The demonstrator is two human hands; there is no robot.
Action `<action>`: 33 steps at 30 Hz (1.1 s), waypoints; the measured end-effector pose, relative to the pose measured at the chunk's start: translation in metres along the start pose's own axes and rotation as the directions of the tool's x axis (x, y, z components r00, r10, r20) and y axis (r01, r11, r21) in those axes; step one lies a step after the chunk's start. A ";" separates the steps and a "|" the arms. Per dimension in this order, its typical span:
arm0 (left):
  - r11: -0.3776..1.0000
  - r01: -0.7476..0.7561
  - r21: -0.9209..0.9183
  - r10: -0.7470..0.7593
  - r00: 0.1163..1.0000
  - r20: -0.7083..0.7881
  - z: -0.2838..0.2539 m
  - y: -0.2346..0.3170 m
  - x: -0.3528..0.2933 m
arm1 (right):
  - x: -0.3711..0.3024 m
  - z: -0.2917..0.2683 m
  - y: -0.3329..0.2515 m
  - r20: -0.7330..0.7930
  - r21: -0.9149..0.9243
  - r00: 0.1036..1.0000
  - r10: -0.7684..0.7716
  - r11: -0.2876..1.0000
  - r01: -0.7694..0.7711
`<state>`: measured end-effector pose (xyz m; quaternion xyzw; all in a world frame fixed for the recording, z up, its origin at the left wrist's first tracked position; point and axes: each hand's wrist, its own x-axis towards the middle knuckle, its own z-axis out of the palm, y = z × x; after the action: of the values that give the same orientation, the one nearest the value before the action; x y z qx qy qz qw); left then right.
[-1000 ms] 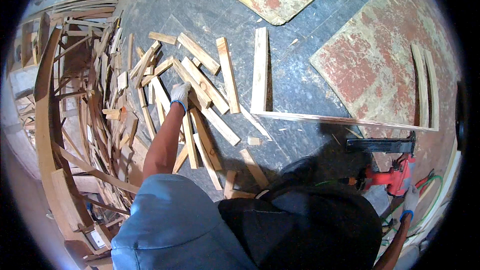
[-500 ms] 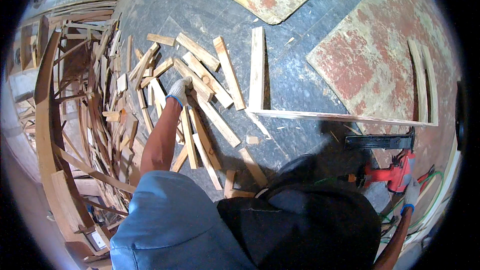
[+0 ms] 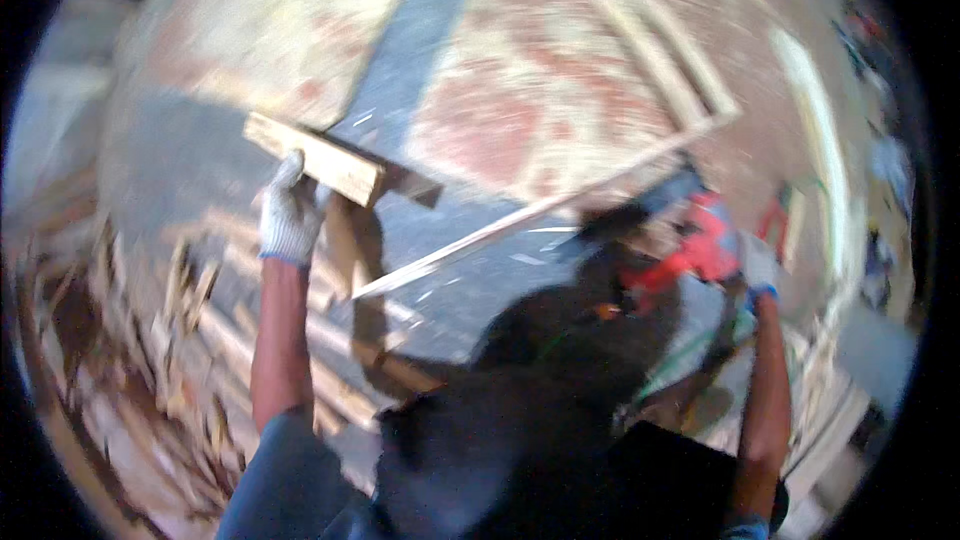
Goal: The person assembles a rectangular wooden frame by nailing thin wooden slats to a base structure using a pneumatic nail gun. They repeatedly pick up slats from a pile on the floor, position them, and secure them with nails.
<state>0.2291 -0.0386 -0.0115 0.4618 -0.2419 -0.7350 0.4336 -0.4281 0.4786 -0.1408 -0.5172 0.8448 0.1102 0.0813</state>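
My left hand, in a white knit glove with a blue cuff, grips a short wooden block and holds it up above the floor. Around the handle of a red and black nail gun my right hand, gloved alike, is closed. Between the hands runs a long thin wooden strip, lying slantwise. Two parallel wooden slats meet its far right end. Its near left end lies close to my left forearm, and what joins there is hard to make out. Motion blurs the view.
Several loose wood pieces lie at the lower left, beside a heap of scrap wood. Worn red and cream boards cover the far floor. A green hose runs near the nail gun. A pale strip lies at the right.
My left hand has lifted the block from the pile. The nail gun has come up and inward in my right hand. The view has swung to the right.
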 end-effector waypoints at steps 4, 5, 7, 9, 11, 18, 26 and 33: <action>0.983 -0.011 0.185 -0.053 0.940 0.337 0.129 -0.099 0.038 | -0.005 -0.021 -0.068 0.036 0.185 0.955 0.293 0.937 -0.295; 0.981 0.104 0.164 -0.161 0.909 0.384 0.168 -0.126 0.033 | -0.030 -0.028 -0.075 -0.003 0.317 0.904 0.427 0.858 -0.404; 0.971 0.174 0.162 -0.232 0.833 0.501 0.220 -0.171 0.047 | -0.052 -0.033 -0.100 -0.044 0.605 0.773 0.633 0.633 -0.484; 0.967 0.174 0.187 -0.249 0.798 0.549 0.269 -0.209 0.045 | -0.079 -0.030 -0.113 -0.110 0.634 0.698 0.707 0.591 -0.499; 0.970 0.128 0.209 -0.227 0.788 0.572 0.289 -0.227 0.043 | -0.089 -0.031 -0.145 -0.043 0.800 0.564 0.825 0.366 -0.475; 0.937 0.174 0.302 -0.320 0.774 0.547 0.302 -0.244 0.069 | -0.092 -0.071 -0.226 0.581 0.807 0.402 0.708 -0.566 -0.170; 0.914 0.332 0.233 -0.401 0.825 0.398 0.316 -0.275 0.082 | -0.048 -0.063 -0.265 0.557 0.574 0.677 0.482 -0.812 0.106; 0.908 0.327 0.264 -0.415 0.792 0.447 0.319 -0.290 0.096 | -0.034 -0.063 -0.256 0.476 0.332 0.852 0.219 -0.942 0.057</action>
<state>-0.1938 0.0117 -0.1300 0.3330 -0.3116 -0.8750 0.1623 -0.1855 0.3779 -0.0973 0.2108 0.3768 -0.8016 0.4136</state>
